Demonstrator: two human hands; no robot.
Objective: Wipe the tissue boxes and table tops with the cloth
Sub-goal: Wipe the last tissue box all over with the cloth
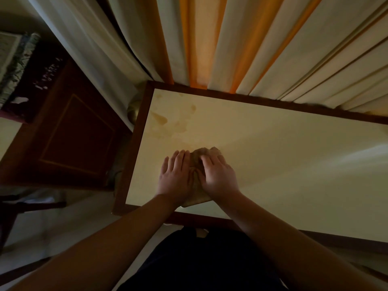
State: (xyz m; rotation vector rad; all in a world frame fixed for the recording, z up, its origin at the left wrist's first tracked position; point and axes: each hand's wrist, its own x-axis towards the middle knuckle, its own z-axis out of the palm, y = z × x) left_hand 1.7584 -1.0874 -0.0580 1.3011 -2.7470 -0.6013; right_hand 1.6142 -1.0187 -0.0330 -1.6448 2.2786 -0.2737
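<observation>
Currently both hands flat on the cloth (198,164), mid-left of the table top (273,164). Left hand (175,175) has fingers straight and together, palm down on the cloth's left part; right hand (218,175) has fingers a bit bent, pressing its right part. Neither grips; both press. Cloth is bunched, tan, long axis running away from the body, near end just short of the table's near edge, far end poking out past the fingertips.

Key relation: stain patch (168,122) lies ahead and to the left of the hands, toward the far-left corner, apart from the cloth. Left hand is nearer it. Next push prob. goes forward-left.

Light is dim, so stain could partly be shadow or wet streaks; can't say for sure. No tissue box visible on this table. Curtains (231,49) hang along the far edge.
</observation>
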